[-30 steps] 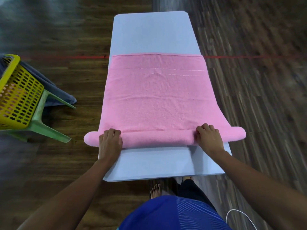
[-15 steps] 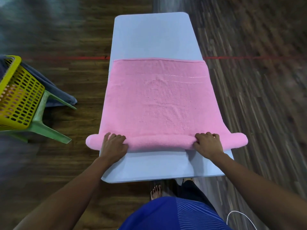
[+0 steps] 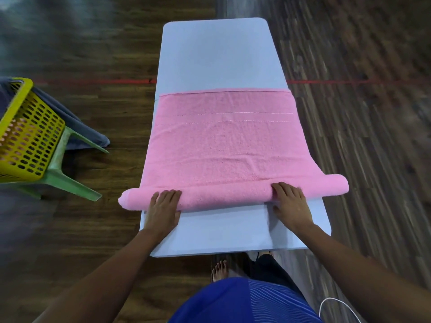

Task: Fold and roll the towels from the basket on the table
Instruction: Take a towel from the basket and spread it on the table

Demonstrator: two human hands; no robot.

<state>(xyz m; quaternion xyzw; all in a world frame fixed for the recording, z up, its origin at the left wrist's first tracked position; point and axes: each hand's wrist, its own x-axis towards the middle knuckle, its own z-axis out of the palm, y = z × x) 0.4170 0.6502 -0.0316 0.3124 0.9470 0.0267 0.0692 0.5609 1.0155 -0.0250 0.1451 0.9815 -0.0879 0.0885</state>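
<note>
Dark wooden floor (image 3: 98,117) surrounds a pale desk (image 3: 217,54). Pink towel (image 3: 224,141) lies flat along the desk, its near end wound into a roll (image 3: 224,197) overhanging both desk edges. Yellow basket (image 3: 25,136) sits on a green stool (image 3: 70,183), left. Left hand (image 3: 163,210) and right hand (image 3: 291,206) press the roll, fingers straight and close together. Judged soft, light and limp, the towel is best handled with flat palms spaced evenly toward both ends.

You will find no text, label, brand, number or sign to read anywhere here: neither the pink towel (image 3: 224,145), the table (image 3: 217,54) nor the yellow basket (image 3: 25,136) carries any lettering.
</note>
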